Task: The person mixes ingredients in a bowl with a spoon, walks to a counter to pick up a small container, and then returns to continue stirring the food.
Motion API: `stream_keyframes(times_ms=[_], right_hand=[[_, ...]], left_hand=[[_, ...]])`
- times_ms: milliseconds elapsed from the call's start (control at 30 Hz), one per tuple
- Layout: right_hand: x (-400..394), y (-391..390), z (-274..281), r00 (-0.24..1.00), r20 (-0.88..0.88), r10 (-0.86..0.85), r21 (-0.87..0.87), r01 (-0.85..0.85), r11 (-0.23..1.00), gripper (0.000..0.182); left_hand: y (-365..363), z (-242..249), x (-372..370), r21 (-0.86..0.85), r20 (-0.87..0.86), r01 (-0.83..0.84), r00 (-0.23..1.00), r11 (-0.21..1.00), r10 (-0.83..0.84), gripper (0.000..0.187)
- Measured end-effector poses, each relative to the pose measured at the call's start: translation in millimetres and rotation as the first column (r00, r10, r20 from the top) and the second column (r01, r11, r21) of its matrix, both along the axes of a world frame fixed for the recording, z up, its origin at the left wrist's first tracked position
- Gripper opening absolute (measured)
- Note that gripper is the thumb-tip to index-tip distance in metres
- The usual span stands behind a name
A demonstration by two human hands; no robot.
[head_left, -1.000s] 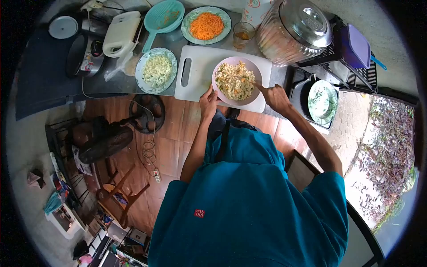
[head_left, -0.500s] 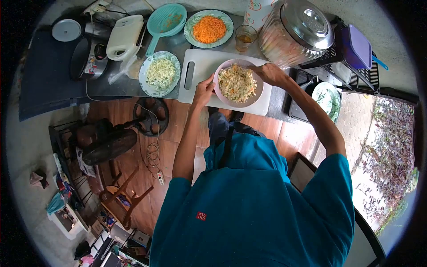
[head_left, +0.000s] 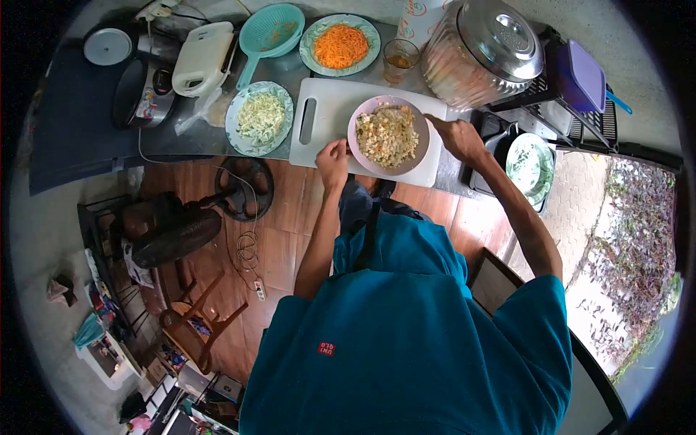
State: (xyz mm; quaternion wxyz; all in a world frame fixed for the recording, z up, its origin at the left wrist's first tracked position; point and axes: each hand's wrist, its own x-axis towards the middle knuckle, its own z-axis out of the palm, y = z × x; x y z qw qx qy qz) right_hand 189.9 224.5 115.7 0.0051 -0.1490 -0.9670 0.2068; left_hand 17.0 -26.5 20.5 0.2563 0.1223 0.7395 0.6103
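A pale pink bowl (head_left: 420, 154) of chopped, mixed food (head_left: 388, 138) rests on a white cutting board (head_left: 308, 150). My left hand (head_left: 333, 165) pinches the bowl's left rim. At the right rim, my right hand (head_left: 462, 141) is closed around the handle of what looks like a spoon; its far end is hard to make out. To the left of the board is a plate of shredded pale vegetable (head_left: 260, 119). Behind the board stand a plate of shredded carrot (head_left: 340, 46) and a glass (head_left: 399, 61) with some brownish liquid.
A large lidded jar (head_left: 475, 61) stands at the back right, beside a black rack (head_left: 598, 127) with a purple container (head_left: 584, 76). Further right lies a green-patterned plate (head_left: 529, 165). A teal strainer (head_left: 271, 30) and white sandwich maker (head_left: 204, 59) occupy the back left.
My right hand has moved right and down, from over the bowl to its right rim, with the utensil. My left hand has dropped slightly lower along the left rim.
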Motion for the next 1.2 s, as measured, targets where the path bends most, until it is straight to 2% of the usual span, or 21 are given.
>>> stream_keyframes(times_ms=[33,67,100,167,200,233,267,400,467,500,567,600,633,767,833,933,1033,1067,1100,1167,1200], right_hand=[[-5,1,2,1.000,-0.004,-0.023,0.006,0.023,1.000,0.036],[-9,3,-3,1.000,-0.002,-0.026,0.004,0.026,1.000,0.036],[-14,5,-12,0.998,-0.059,-0.026,0.015,0.027,1.000,0.034],[-19,5,-30,0.993,-0.114,-0.022,0.021,0.025,0.999,0.031],[-19,5,-39,0.999,-0.046,0.006,-0.091,-0.010,0.996,0.030],[-19,6,-53,0.999,0.019,0.043,-0.203,-0.038,0.979,0.028],[-18,7,-66,0.995,0.072,0.066,-0.221,-0.049,0.974,0.031],[-6,-13,-19,0.998,0.003,0.066,-0.218,-0.064,0.974,0.038],[5,-27,4,0.988,0.126,0.090,-0.021,-0.088,0.996,0.044],[10,-35,7,0.987,0.132,0.092,-0.021,-0.090,0.996,0.044],[20,-53,10,0.939,0.324,0.115,0.215,-0.192,0.958,0.059],[28,-62,-5,0.940,0.322,0.110,0.279,-0.206,0.938,0.060],[27,-71,-5,0.932,0.353,0.080,0.248,-0.176,0.953,0.061],[26,-60,-18,0.982,0.190,-0.010,0.194,-0.027,0.981,0.051],[21,-59,-2,0.985,0.166,-0.055,0.179,0.025,0.984,0.045],[14,-59,40,0.971,0.065,-0.228,-0.142,0.235,0.962,0.034],[19,-63,49,0.977,0.052,-0.207,-0.226,0.213,0.951,0.031],[21,-64,41,0.976,0.091,-0.199,-0.292,0.217,0.931,0.030],[22,-68,34,0.976,0.091,-0.199,-0.292,0.218,0.931,0.030],[22,-75,19,0.954,0.205,-0.218,-0.313,0.275,0.909,0.029],[22,-75,8,0.956,0.155,-0.249,-0.342,0.289,0.894,0.030]], left_hand=[[-4,2,11,0.061,0.140,-0.087,0.987,0.994,0.078,0.030],[-8,5,23,0.083,0.173,-0.140,0.977,0.987,0.124,0.033],[-10,6,34,0.081,0.172,-0.139,0.977,0.987,0.123,0.033],[-15,6,53,0.146,0.370,-0.188,0.921,0.971,0.123,0.034],[-15,11,61,0.144,0.370,-0.189,0.921,0.971,0.124,0.034],[-14,16,67,0.177,0.408,-0.093,0.913,0.980,0.013,0.036],[-12,21,70,0.215,0.441,0.000,0.892,0.977,-0.097,0.039],[-6,9,74,0.216,0.439,-0.123,0.898,0.969,0.016,0.041],[-3,12,73,0.203,0.426,-0.133,0.904,0.970,0.035,0.040],[-3,12,74,0.187,0.408,-0.139,0.911,0.973,0.051,0.040],[-3,14,75,0.169,0.416,-0.163,0.906,0.972,0.080,0.039],[-2,19,72,0.150,0.409,-0.152,0.909,0.977,0.079,0.039],[0,20,72,0.131,0.402,-0.140,0.913,0.981,0.077,0.038],[-1,15,70,0.171,0.393,-0.139,0.917,0.975,0.062,0.037],[0,19,70,0.124,0.402,-0.129,0.913,0.984,0.069,0.036],[1,19,71,0.172,0.367,-0.147,0.927,0.974,0.075,0.032],[0,18,70,0.156,0.399,-0.133,0.915,0.979,0.061,0.033],[1,18,69,0.157,0.399,-0.132,0.915,0.979,0.060,0.033],[1,17,69,0.159,0.380,-0.121,0.924,0.980,0.052,0.034],[2,16,67,0.161,0.361,-0.110,0.932,0.981,0.045,0.035],[2,15,64,0.179,0.333,-0.077,0.943,0.981,0.013,0.036]])
